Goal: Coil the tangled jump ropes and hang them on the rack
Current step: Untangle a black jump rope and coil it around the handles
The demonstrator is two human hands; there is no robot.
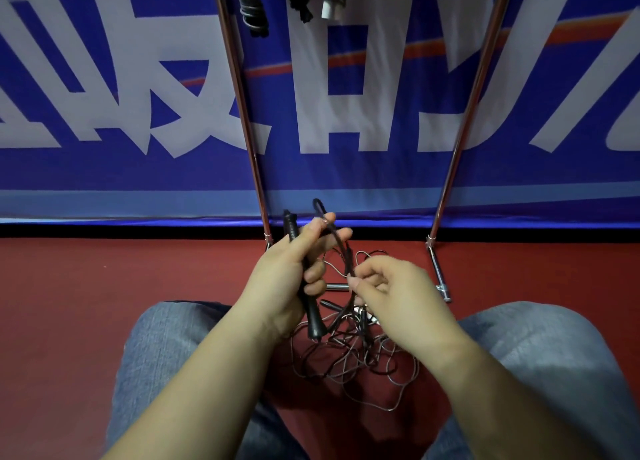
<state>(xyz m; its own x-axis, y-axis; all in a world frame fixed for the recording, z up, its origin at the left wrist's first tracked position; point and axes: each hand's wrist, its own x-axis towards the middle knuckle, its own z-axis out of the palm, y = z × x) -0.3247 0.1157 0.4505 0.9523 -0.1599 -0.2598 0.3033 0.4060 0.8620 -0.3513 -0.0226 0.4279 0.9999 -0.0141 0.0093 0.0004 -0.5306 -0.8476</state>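
Note:
My left hand [294,272] grips a black jump rope handle [313,317] upright, with a loop of its black cord [341,243] caught between thumb and forefinger. Just to the right, my right hand [388,286] pinches that same cord below the loop. A tangled pile of thin ropes [360,359] lies on the red floor between my knees. The metal rack [242,99] stands in front of me, and three coiled ropes [252,6] hang from its top, partly cut off by the frame.
The rack's two slanted chrome poles reach feet on the red floor [104,286]; the right foot [441,279] sticks out toward me. A blue banner [363,168] with white lettering fills the wall behind. My jeans-clad knees [540,362] flank the pile.

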